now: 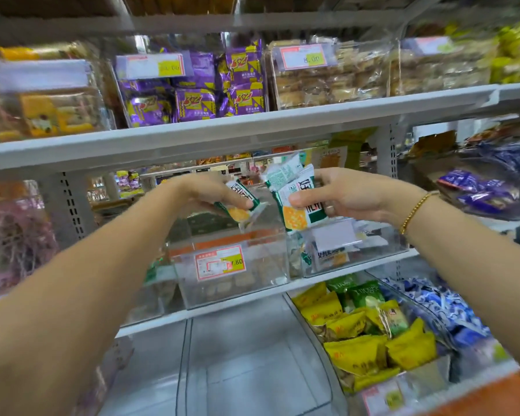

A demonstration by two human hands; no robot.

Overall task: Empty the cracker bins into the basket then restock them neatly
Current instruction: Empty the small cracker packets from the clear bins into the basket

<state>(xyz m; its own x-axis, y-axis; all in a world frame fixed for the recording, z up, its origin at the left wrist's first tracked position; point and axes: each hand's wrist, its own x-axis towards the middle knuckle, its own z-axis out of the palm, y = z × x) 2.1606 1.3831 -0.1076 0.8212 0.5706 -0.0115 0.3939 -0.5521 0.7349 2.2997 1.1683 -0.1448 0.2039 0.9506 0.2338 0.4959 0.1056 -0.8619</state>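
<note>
1. so, the shelf [192, 139] unit fills the view. no basket is in sight, so what has gone into it cannot be checked.
2. the centre bin [264, 265] on the middle level looks nearly bare, with only a few pale shapes low down, blurred through the clear wall. the right bin [382, 244] just beside it has some green-and-white packs lying loose near its front.
3. judgement: the task looks about mid-way. both bins are far from full and nothing in them is lined up, so the neat restocking is left to do. cannot tell whether this is the tail of emptying or the start of refilling.
4. the left hand [210, 193] hangs above the centre bin, fingers and thumb pinching a single packet [240, 210] by its top. the pack is tilted, lower end toward the bin, not touching it.
5. the right hand [348, 196] is above where the two bins meet, thumb clamped over a bunch of packets [291, 202], fanned unevenly and clear of both bins.
6. the two hands' packs are near each other but apart.
7. a price tag [219, 262] sits on the centre bin's front.
</note>
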